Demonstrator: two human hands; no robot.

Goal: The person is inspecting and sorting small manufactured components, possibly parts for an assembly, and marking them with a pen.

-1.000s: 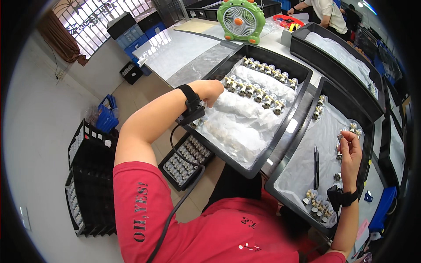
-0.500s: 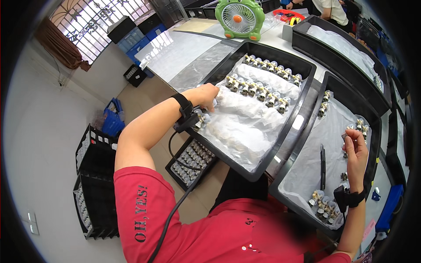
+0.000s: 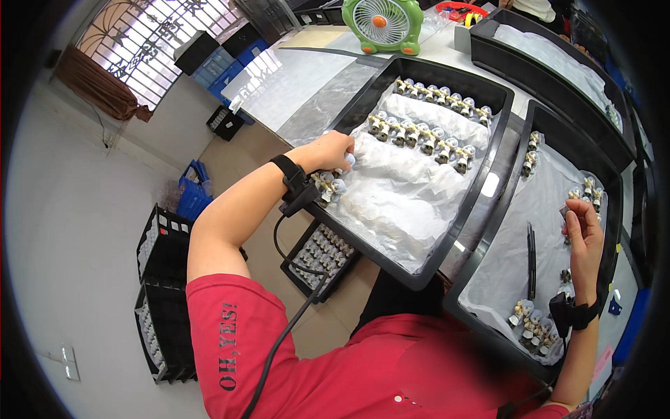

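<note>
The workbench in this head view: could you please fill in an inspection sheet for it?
Surface: grey bench bearing black trays lined with white sheet.
Job's things: rows of small metal parts in the left tray; more parts in the right tray.
Clutter: dark pen-like tool lying in the right tray; green fan at the back.
Grippers: left hand on a part at the left tray's edge; right hand pinching something small, too small to tell.
Cables: black lead from the left wrist strap; right strap also worn.
Surroundings: black crates on the floor, barred window.
</note>
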